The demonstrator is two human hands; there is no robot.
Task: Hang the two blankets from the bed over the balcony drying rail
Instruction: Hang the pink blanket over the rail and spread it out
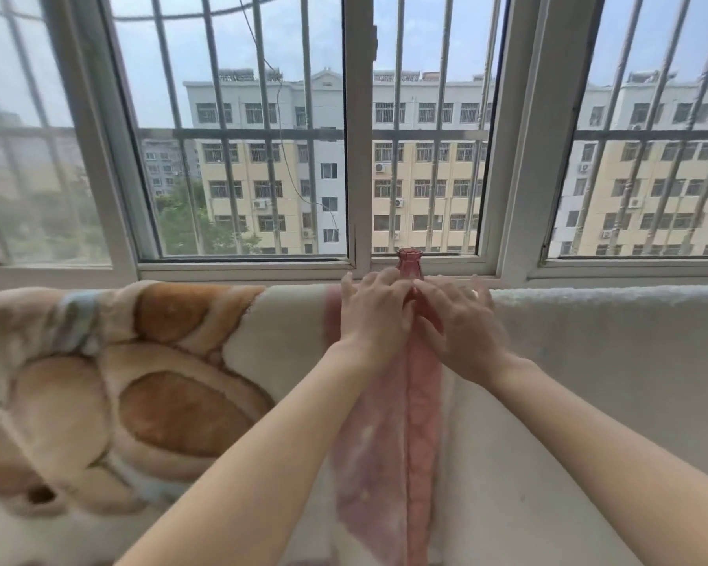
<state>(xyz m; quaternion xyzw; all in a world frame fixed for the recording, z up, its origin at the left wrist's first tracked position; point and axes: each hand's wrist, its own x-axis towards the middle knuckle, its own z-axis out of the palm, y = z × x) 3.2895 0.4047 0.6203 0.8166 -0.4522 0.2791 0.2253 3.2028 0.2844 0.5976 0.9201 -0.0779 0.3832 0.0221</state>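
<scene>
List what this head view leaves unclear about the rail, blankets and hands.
All in the head view:
- Drying rail: fully covered by the patterned blanket and white blanket.
- Blankets' lower hems: cut off by the bottom edge.
- Right hand: motion blur hides its grip.
- Pink bottle: lower part hidden behind the left hand and blanket top.

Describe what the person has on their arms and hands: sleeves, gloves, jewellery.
Almost nothing is worn. The left arm and right arm are bare to the picture's edge, with no sleeve, watch or bracelet. The left hand and right hand have no gloves. A small pale glint on a right-hand finger may be a ring; it is too blurred to tell.
</scene>
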